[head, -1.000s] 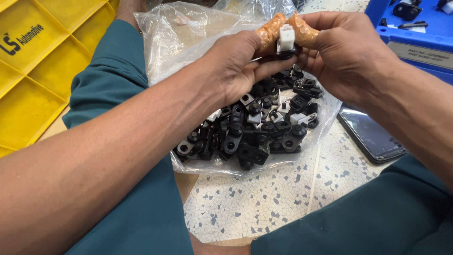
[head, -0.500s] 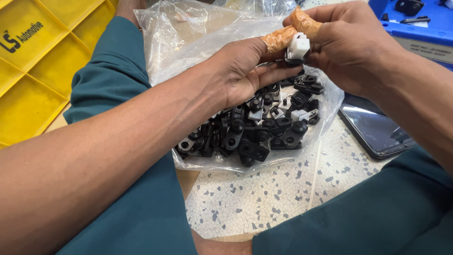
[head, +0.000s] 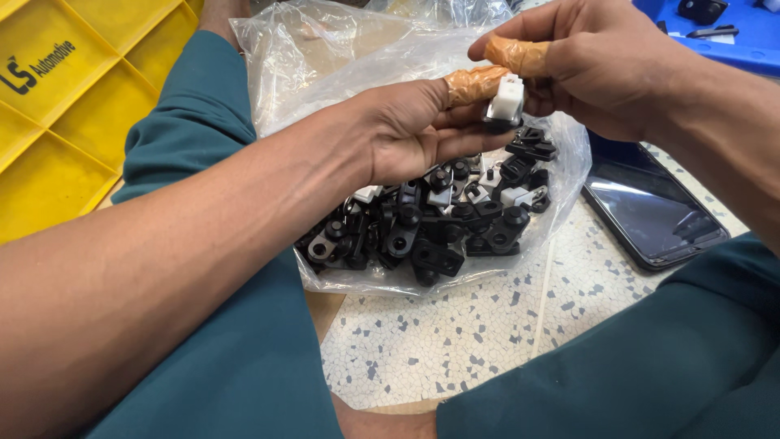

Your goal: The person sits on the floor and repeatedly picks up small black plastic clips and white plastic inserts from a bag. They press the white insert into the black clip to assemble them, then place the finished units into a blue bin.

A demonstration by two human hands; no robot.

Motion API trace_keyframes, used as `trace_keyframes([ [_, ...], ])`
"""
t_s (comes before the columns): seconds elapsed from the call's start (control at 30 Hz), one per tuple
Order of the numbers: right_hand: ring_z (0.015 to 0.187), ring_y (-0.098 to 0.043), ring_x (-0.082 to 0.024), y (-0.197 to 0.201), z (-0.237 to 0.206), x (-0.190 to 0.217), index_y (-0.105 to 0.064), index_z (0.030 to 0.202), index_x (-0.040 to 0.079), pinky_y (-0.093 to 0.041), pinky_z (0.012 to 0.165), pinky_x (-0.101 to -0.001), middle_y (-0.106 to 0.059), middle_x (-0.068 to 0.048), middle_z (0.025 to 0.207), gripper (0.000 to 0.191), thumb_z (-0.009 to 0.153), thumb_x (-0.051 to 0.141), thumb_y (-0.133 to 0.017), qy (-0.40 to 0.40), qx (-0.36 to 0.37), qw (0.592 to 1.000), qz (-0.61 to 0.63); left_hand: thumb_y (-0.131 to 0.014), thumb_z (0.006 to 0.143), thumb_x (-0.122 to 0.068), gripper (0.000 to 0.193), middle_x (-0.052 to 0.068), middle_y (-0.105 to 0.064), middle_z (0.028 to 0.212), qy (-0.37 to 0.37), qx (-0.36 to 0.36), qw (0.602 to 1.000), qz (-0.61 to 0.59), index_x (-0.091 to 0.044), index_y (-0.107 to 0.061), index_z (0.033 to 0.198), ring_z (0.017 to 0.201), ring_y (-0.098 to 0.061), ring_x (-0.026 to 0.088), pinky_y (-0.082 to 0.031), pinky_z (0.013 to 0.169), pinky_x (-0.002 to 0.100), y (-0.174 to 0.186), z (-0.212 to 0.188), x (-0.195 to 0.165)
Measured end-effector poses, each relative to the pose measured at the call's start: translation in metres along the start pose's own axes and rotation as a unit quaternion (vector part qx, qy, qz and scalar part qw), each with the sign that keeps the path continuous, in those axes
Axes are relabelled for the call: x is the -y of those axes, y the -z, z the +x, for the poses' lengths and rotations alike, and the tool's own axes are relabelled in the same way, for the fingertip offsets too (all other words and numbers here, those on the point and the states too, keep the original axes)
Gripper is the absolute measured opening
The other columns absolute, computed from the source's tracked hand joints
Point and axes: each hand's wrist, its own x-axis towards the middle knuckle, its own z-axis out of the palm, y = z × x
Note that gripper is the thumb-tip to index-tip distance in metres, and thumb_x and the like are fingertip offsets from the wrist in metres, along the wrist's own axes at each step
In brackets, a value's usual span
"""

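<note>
The two hands meet above an open bag. The left hand holds one small white and black plastic part: its thumb, wrapped in orange tape, lies on top of the part and its other fingers curl under it. The right hand is closed loosely around the same part from the other side; one finger with orange tape stands just above the part, and the other fingers are behind it. So both hands grip this one part between them.

Directly under the hands lies one clear plastic bag, wide open, with a heap of small black clips inside. They are too many and too much overlapped to count exactly; a few white pieces are mixed among them. The bag rests on a speckled floor, between the person's two legs in teal trousers.

To the right of the hands, one dark phone lies flat, screen up. Beyond the right hand is one blue tray. Far to the left of the left arm stands one yellow crate with several compartments.
</note>
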Motion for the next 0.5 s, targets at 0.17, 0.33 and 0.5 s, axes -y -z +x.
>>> trace_keyframes([
  [0.17,0.063,-0.054,-0.01,-0.009,0.001,-0.009,-0.07,0.131,0.0,-0.044,0.05,-0.0231,-0.067,-0.01,0.089,0.033,0.108,0.021,-0.06,-0.016,-0.042,0.998,0.036,-0.066,0.095,-0.015,0.033,0.014,-0.072,0.108,0.031,0.055,0.998,0.005,0.003,-0.061,0.122,0.102,-0.074,0.023,-0.068,0.09,0.03,0.011,-0.009,-0.005],
  [0.33,0.07,-0.061,-0.002,-0.009,0.001,-0.013,-0.064,0.122,-0.002,-0.053,0.056,-0.0122,-0.064,-0.001,0.091,0.029,0.113,0.025,-0.061,-0.071,-0.007,0.967,0.243,-0.072,0.098,-0.011,0.035,0.022,-0.07,0.108,-0.02,-0.025,0.995,-0.094,0.013,-0.059,0.119,0.095,-0.075,0.024,-0.067,0.085,0.025,0.009,-0.006,-0.005],
  [0.5,0.081,-0.068,-0.005,-0.021,0.002,-0.007,-0.056,0.121,-0.006,-0.06,0.07,-0.0091,-0.066,-0.006,0.098,0.023,0.105,0.011,-0.055,-0.12,-0.075,0.93,0.339,-0.066,0.091,-0.035,0.047,0.013,-0.063,0.099,-0.066,-0.089,0.985,-0.132,0.004,-0.059,0.116,0.08,-0.068,0.017,-0.063,0.076,0.024,0.002,-0.013,-0.012],
])
